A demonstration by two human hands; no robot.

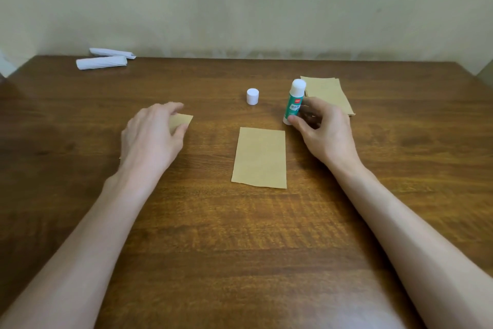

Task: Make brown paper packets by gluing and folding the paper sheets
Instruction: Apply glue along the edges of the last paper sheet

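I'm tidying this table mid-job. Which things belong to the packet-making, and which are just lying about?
In the job:
glue stick, gripped by the right hand
cap
single brown sheet
sheet stack
small brown piece at the left hand

Lying about:
white paper rolls, at the far edge

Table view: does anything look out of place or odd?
Nothing serious. The glue stick in the right hand is uncapped; its white cap stands apart. The left hand holds a small brown piece. Two white paper rolls lie far left.
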